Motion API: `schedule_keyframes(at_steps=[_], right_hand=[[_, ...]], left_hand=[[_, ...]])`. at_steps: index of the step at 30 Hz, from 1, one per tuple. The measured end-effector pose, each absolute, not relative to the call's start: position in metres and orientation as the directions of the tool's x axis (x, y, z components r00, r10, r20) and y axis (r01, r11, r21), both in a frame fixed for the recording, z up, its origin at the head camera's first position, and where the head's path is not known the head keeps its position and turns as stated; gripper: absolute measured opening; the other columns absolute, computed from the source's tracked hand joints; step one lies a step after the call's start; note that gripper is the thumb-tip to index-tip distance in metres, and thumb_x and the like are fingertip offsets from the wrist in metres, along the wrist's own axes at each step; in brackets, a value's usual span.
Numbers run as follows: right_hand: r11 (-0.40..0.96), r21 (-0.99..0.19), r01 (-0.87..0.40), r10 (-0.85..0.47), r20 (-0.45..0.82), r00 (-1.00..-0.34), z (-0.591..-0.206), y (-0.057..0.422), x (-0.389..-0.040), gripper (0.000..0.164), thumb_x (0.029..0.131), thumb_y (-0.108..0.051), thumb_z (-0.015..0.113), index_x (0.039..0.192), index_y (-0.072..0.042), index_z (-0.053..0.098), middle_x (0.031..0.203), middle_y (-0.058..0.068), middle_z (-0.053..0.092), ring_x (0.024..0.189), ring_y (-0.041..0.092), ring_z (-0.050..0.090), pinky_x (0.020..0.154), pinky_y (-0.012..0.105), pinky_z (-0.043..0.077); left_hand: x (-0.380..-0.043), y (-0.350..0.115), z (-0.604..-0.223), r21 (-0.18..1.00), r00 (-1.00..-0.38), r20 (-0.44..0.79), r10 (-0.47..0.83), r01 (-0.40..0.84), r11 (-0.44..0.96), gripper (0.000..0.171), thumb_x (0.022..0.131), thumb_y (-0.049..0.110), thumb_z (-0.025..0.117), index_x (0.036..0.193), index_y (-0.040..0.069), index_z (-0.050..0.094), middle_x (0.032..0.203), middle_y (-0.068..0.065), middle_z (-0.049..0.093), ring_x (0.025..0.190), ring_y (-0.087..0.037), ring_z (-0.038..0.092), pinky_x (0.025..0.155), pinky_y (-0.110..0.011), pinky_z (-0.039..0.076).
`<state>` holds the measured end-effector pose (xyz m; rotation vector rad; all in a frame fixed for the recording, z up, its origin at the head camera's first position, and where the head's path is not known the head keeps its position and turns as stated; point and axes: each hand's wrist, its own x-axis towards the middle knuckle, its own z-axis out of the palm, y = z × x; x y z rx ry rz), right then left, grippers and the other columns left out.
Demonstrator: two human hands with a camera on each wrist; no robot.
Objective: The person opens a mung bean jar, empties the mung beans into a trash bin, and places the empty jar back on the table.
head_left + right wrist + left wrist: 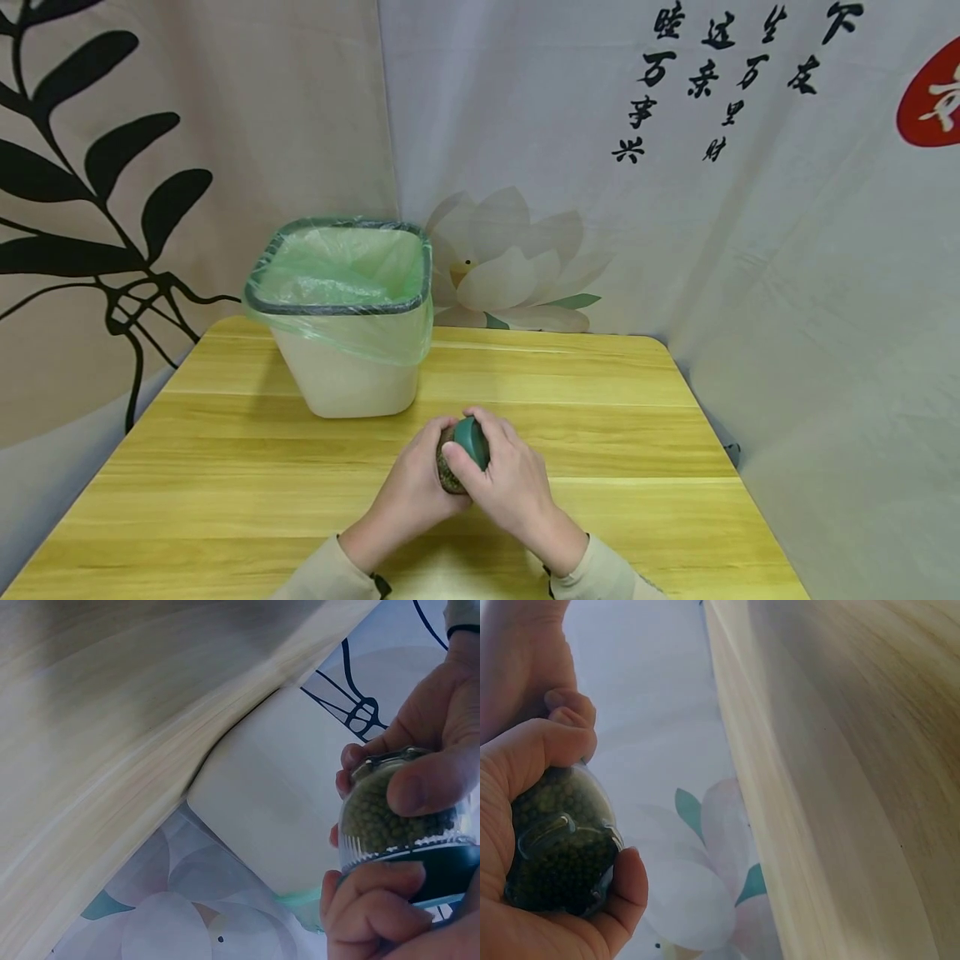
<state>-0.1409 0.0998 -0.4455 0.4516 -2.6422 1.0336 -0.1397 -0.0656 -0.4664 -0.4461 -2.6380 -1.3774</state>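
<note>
A clear jar (pixel 379 814) of small round green beans, like mung beans, is between my two hands. My left hand (pixel 412 483) grips the jar's body, its fingers and thumb curled round it. My right hand (pixel 519 479) holds the dark green lid (pixel 471 437), thumb on the near side and fingers over the far side. In the left wrist view the jar's bottom (pixel 562 847) faces the camera, and the lid is hidden there. The jar tilts, lid toward the right hand, above the wooden table (pixel 600 417).
A whitish bin (pixel 352 379) lined with a green plastic bag (pixel 337 267) stands at the table's back left, beyond my hands. Behind the table hangs a pale cloth backdrop (pixel 525 125) with printed leaves, a lotus and black characters.
</note>
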Motion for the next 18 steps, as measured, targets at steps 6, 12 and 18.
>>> schedule_keyframes(at_steps=[6, 12, 18], right_hand=[[0.681, -0.655, -0.328, -0.198, 0.266, -0.943, -0.4402, 0.1021, -0.1406, 0.058, 0.105, -0.057, 0.057, 0.152, -0.022, 0.056, 0.142, 0.010, 0.069, 0.111, 0.029, 0.074, 0.076, 0.042, 0.059], [0.671, -0.682, -0.290, -0.183, 0.226, -0.957, -0.4389, 0.1014, -0.1408, 0.058, 0.107, -0.058, 0.054, 0.151, -0.021, 0.057, 0.143, 0.011, 0.068, 0.116, 0.030, 0.072, 0.083, 0.047, 0.059], [0.658, -0.700, -0.278, -0.172, 0.221, -0.960, -0.4391, 0.1012, -0.1424, 0.057, 0.105, -0.060, 0.054, 0.145, -0.020, 0.061, 0.137, 0.009, 0.070, 0.107, 0.024, 0.070, 0.076, 0.039, 0.056]], left_hand=[[-0.1385, -0.0638, -0.4710, 0.684, -0.906, 0.381, 0.186, 0.411, 0.603, 0.085, 0.067, 0.007, 0.096, 0.141, 0.000, 0.053, 0.124, -0.012, 0.068, 0.108, -0.024, 0.070, 0.091, -0.046, 0.063], [-0.1381, -0.0606, -0.4747, 0.534, -0.827, 0.530, 0.189, 0.498, 0.683, 0.081, 0.066, 0.005, 0.096, 0.135, -0.003, 0.054, 0.119, -0.016, 0.069, 0.107, -0.027, 0.070, 0.089, -0.046, 0.064], [-0.1373, -0.0595, -0.4730, 0.523, -0.820, 0.539, 0.192, 0.504, 0.687, 0.082, 0.064, 0.004, 0.095, 0.134, -0.003, 0.055, 0.119, -0.015, 0.068, 0.106, -0.026, 0.069, 0.089, -0.045, 0.064]])
